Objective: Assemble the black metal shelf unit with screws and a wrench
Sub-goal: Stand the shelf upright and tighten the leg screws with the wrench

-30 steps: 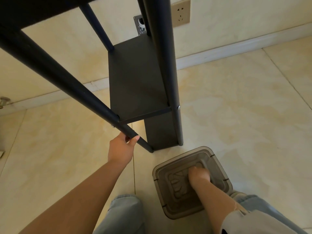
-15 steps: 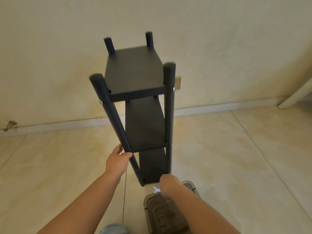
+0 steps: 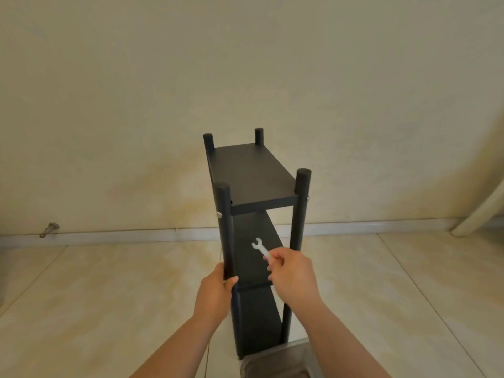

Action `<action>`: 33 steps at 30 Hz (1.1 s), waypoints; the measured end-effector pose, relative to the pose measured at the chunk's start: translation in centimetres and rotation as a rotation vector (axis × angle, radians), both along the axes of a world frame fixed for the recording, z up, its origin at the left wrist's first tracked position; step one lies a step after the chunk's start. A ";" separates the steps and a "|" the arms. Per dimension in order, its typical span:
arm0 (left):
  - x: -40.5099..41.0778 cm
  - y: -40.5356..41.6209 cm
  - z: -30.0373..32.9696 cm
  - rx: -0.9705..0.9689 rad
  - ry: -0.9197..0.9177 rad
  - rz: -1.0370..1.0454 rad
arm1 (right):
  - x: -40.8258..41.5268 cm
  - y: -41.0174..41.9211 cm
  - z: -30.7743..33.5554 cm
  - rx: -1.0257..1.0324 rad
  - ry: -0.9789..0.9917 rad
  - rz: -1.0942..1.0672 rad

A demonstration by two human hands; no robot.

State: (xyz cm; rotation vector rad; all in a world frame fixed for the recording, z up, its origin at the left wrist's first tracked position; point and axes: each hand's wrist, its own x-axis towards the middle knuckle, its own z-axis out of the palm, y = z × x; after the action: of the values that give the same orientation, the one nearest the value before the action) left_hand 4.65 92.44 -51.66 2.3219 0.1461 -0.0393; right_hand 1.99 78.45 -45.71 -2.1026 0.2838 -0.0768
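Observation:
The black metal shelf unit (image 3: 252, 177) stands upright on the tiled floor in front of the wall, with three boards between four round posts. My left hand (image 3: 216, 291) grips the near left post at about the height of the middle board. My right hand (image 3: 293, 276) pinches the handle of a small silver wrench (image 3: 260, 246), held up in front of the middle board with its open jaw pointing up and left. Silver screw heads (image 3: 219, 214) show on the near posts just below the top board.
A grey plastic box (image 3: 278, 361) sits on the floor at the foot of the shelf, partly cut off by the bottom edge. A metal door stop (image 3: 49, 229) sticks out of the wall low at the left. A pale pipe (image 3: 480, 211) leans at the far right.
My right hand has come up out of the grey box with the wrench and now holds it before the middle board. The view has tilted upward. My left hand stays on the post.

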 end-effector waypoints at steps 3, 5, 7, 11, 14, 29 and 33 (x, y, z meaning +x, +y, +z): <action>-0.4 -0.3 -0.3 -0.017 -0.012 0.011 | 1.3 0.0 1.3 0.177 -0.052 -0.102; -0.5 -0.7 -0.3 -0.034 -0.021 0.024 | 2.1 0.4 2.1 0.280 -0.044 -0.104; -0.8 -1.5 -0.3 -0.089 -0.044 0.041 | 2.7 1.1 2.6 0.277 -0.048 -0.056; -2.0 -4.0 0.7 -0.238 -0.105 0.118 | 3.3 1.8 3.7 0.192 -0.137 -0.066; -1.9 -4.9 1.5 -0.273 -0.155 0.128 | 3.3 1.2 4.2 0.163 -0.173 -0.118; -1.0 -2.9 3.4 -0.304 -0.131 0.066 | 5.4 1.5 7.1 0.146 -0.259 0.008; -1.1 -3.0 3.4 -0.295 -0.121 0.067 | 5.5 1.3 7.5 0.138 -0.283 -0.061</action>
State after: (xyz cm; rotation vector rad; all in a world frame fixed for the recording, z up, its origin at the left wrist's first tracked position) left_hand 3.53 89.42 -48.22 2.0169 0.1467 0.1065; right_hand 7.45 79.75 -38.24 -1.9172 0.1767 -0.3769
